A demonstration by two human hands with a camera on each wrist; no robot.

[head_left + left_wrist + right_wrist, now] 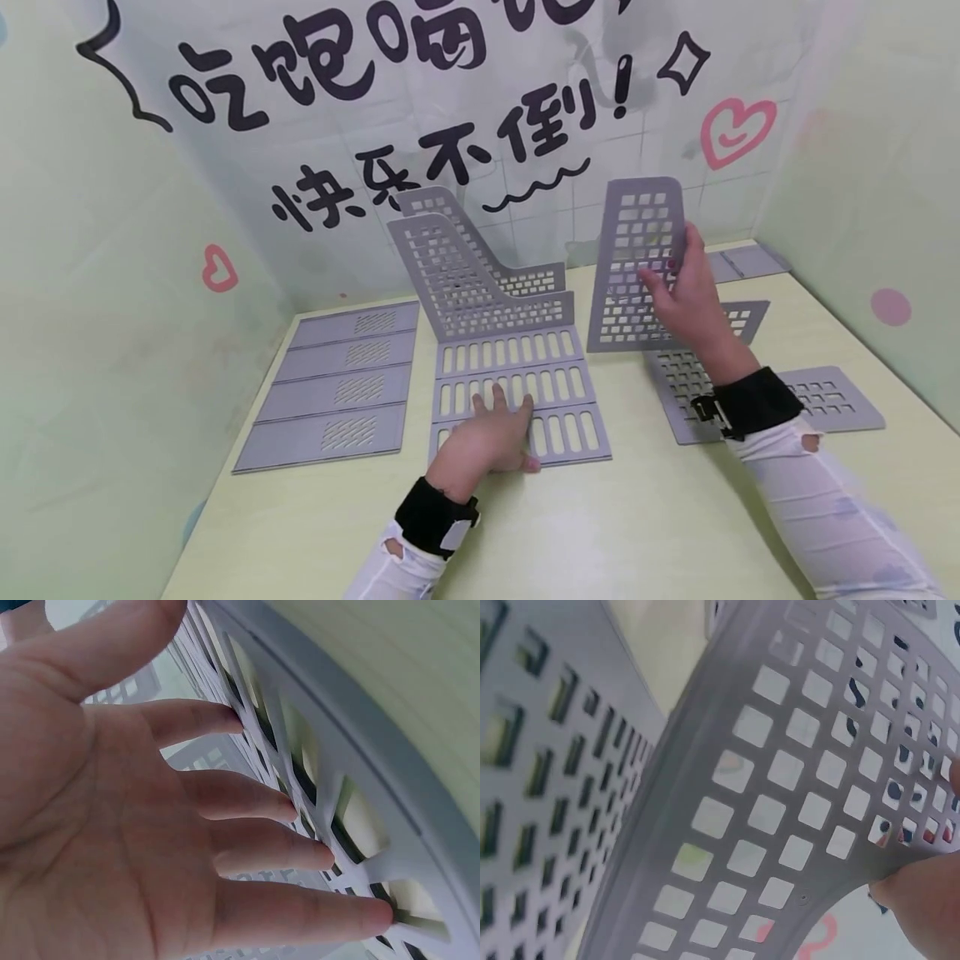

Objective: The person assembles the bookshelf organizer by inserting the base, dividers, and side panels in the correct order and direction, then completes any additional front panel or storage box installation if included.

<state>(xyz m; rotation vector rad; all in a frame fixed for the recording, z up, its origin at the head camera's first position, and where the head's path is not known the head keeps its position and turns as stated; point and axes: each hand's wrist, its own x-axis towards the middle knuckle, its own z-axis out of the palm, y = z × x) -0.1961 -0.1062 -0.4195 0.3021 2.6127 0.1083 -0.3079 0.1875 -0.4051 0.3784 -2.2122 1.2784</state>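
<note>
My left hand [483,433] rests spread on a grey slotted panel [555,408] lying on the table. In the left wrist view its straight fingertips [367,915] touch the slotted panel's bars. My right hand [686,296] grips the curved edge of a grey perforated side panel [637,250], holding it upright with the thumb across its near face. This side panel is tall at the left and drops to a low arm at the right, partly hidden behind the wrist. Two similar side panels [465,292] stand parallel at the back of the slotted panel.
Several flat grey panels [300,396] with hatched cutouts lie in a row at left. Below the held panel, another perforated panel [678,425] lies flat, extending right [862,412] beyond the wrist. A plain grey panel [761,260] lies at back right. Walls border the table [570,533].
</note>
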